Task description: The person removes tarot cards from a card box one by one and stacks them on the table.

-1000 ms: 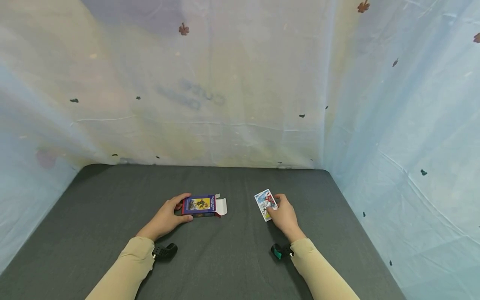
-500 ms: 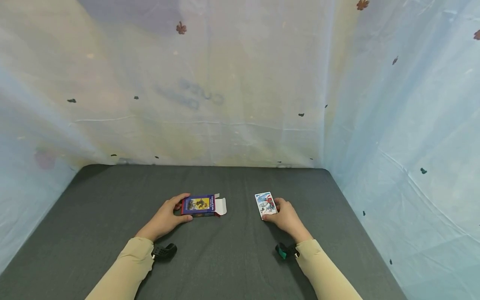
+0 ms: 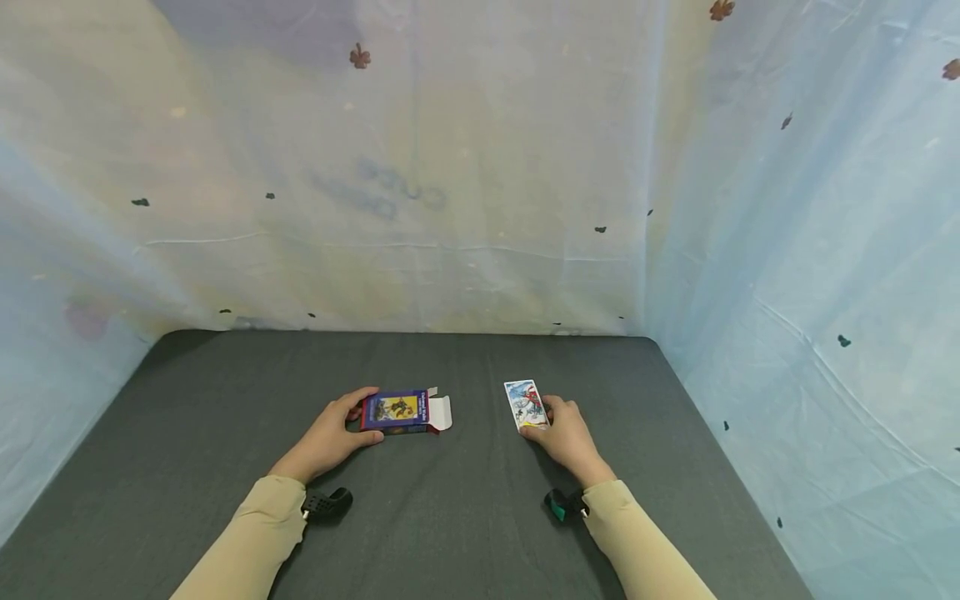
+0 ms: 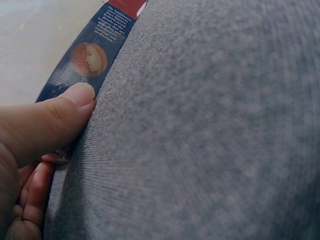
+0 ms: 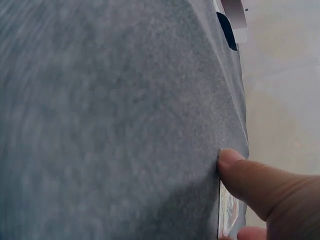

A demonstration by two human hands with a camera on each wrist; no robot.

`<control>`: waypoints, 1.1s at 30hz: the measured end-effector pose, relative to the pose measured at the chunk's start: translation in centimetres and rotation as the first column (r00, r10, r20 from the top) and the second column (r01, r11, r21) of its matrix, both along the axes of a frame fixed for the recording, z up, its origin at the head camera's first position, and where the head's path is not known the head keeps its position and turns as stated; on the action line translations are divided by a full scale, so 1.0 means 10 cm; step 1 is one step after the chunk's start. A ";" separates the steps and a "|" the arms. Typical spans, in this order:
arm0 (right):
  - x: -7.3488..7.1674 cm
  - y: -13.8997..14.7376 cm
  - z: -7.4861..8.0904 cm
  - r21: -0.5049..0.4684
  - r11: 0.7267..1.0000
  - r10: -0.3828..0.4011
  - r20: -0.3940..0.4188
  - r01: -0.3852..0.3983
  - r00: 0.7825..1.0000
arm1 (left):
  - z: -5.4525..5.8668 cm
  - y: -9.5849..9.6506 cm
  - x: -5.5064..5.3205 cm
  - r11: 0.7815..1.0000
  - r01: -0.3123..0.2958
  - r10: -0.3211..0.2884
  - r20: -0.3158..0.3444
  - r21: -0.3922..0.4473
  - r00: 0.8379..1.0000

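Note:
On the left of the table my left hand (image 3: 327, 433) grips the closed end of a blue tarot card box (image 3: 397, 407), thumb on the near side and fingers on the far side. The box lies flat with its white end flap (image 3: 441, 412) open to the right. Small print and a round face emblem show on its side panel (image 4: 90, 59) in the left wrist view. To the right, my right hand (image 3: 570, 440) holds a picture tarot card (image 3: 527, 403) face up by its lower right part. In the right wrist view the card's edge (image 5: 229, 210) shows under my thumb.
Dark grey cloth covers the table (image 3: 450, 517). Pale translucent sheeting (image 3: 465, 167) with small leaf shapes rises behind it and along both sides. Black bands (image 3: 330, 504) sit at both wrists.
My right hand shifts slightly right, then back left, carrying the tarot card; the card now stands straighter, and the thumb has slid to its lower edge. The left hand and box stay put.

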State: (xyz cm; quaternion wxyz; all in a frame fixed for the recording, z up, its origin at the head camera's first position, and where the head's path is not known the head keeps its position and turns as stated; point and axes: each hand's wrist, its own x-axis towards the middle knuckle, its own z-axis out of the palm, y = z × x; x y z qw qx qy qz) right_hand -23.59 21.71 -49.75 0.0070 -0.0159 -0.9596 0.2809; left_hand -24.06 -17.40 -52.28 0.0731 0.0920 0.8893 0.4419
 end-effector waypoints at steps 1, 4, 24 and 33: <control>0.00 -0.01 0.00 0.002 1.000 -0.003 0.001 0.003 1.000 | 0.00 0.00 0.00 1.000 -0.002 0.002 0.001 0.001 1.000; -0.01 -0.02 -0.02 0.002 1.000 -0.001 0.009 0.001 1.000 | -0.01 -0.01 0.00 1.000 -0.003 0.003 0.001 0.000 1.000; 0.00 -0.04 -0.03 -0.027 1.000 -0.009 0.023 0.009 1.000 | -0.02 -0.01 -0.01 1.000 0.010 -0.010 -0.007 0.001 1.000; -0.01 -0.23 0.09 -0.239 0.971 -0.016 -0.098 -0.008 0.995 | -0.06 -0.03 -0.03 1.000 0.017 -0.017 -0.010 -0.004 1.000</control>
